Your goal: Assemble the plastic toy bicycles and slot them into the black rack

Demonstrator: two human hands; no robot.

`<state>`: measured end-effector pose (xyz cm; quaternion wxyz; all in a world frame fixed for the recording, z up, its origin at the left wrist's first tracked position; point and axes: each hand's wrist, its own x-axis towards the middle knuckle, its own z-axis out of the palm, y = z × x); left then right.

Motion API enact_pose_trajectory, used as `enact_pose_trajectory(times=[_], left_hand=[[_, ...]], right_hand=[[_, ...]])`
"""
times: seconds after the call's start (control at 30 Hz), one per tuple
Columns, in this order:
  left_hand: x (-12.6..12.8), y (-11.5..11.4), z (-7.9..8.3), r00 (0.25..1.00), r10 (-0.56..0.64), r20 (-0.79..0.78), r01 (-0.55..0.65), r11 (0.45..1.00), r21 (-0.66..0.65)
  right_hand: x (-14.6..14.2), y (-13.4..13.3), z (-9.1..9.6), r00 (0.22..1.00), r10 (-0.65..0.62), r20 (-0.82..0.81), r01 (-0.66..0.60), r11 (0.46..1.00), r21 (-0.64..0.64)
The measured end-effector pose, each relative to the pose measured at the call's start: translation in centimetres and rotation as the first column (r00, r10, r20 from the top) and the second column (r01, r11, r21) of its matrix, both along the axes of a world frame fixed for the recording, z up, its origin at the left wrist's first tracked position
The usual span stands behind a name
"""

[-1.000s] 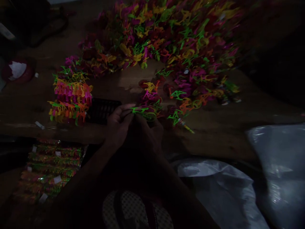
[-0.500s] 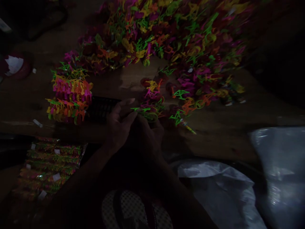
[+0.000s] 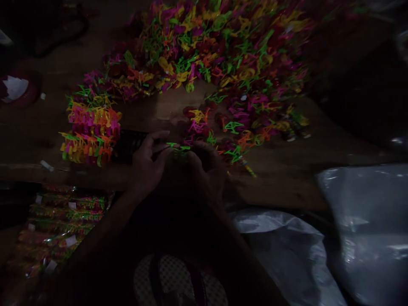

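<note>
Both hands are close together at the near side of the wooden table, in dim light. My left hand [image 3: 148,165] has thumb and forefinger closed at the left end of a small bright green plastic piece [image 3: 172,145]. My right hand [image 3: 208,170] is curled, its fingertips closed on the right end of green plastic [image 3: 185,148]. Whether this is one piece or two I cannot tell. Just left of my left hand lies a black slotted holder [image 3: 129,142]. Rows of neon plastic pieces [image 3: 92,127] stand at its left end. Loose pieces [image 3: 197,121] lie just beyond my right hand.
A big heap of pink, orange, yellow and green pieces [image 3: 204,46] spreads over the back of the table [image 3: 280,178]. Packed strips of pieces [image 3: 70,216] lie lower left. Clear plastic bags [image 3: 366,221] are at the lower right. A red round container [image 3: 19,91] stands at the left.
My hands have moved a little apart, and green plastic now shows between their fingertips. My right hand has shifted slightly right and up. The whole view has slid a little.
</note>
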<state>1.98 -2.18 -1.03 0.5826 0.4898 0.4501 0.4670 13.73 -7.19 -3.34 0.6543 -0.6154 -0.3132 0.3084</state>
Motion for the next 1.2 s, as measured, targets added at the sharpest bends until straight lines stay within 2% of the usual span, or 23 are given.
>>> enact_pose_trajectory(times=[0.1, 0.2, 0.37, 0.53, 0.6, 0.7, 0.8, 0.97, 1.1, 1.2], left_hand=[[-0.6, -0.6, 0.9, 0.995, -0.047, -0.092, 0.054, 0.995, 0.079], [-0.5, -0.7, 1.1, 0.99, -0.049, -0.132, 0.059, 0.995, 0.076], [0.1, 0.0, 0.3, 0.988, -0.006, -0.153, 0.013, 0.999, 0.039], [0.3, 0.4, 0.2, 0.985, 0.004, -0.173, 0.003, 0.999, 0.043], [0.2, 0.3, 0.2, 0.987, -0.012, -0.159, 0.025, 0.997, 0.078], [0.1, 0.1, 0.1, 0.979, -0.095, -0.178, 0.122, 0.982, 0.146], [-0.1, 0.0, -0.1, 0.966, -0.148, -0.21, 0.187, 0.965, 0.182], [-0.3, -0.2, -0.2, 0.961, -0.089, -0.263, 0.147, 0.966, 0.213], [-0.6, -0.6, 0.3, 0.925, -0.074, -0.374, 0.194, 0.936, 0.294], [-0.8, -0.9, 0.6, 0.905, -0.071, -0.42, 0.222, 0.921, 0.32]], right_hand=[[0.5, 0.1, 0.3, 0.986, 0.154, 0.067, -0.155, 0.988, 0.007], [1.0, 0.2, 0.6, 0.958, 0.269, 0.098, -0.269, 0.963, -0.007], [1.0, 0.4, 0.5, 0.971, 0.216, 0.106, -0.22, 0.975, 0.029], [0.5, 0.6, 0.5, 0.986, 0.165, 0.007, -0.165, 0.986, 0.028], [0.5, 0.6, 0.3, 0.986, 0.163, -0.022, -0.162, 0.986, 0.032], [0.5, 0.6, 0.1, 0.992, 0.122, -0.024, -0.122, 0.992, 0.026], [0.4, 0.4, 0.1, 0.993, 0.116, 0.031, -0.117, 0.992, 0.043], [0.3, 0.2, 0.3, 0.976, 0.149, 0.16, -0.166, 0.981, 0.101], [0.9, -0.2, 0.6, 0.927, 0.214, 0.308, -0.258, 0.96, 0.107], [1.3, -0.4, 0.7, 0.909, 0.216, 0.357, -0.262, 0.962, 0.083]])
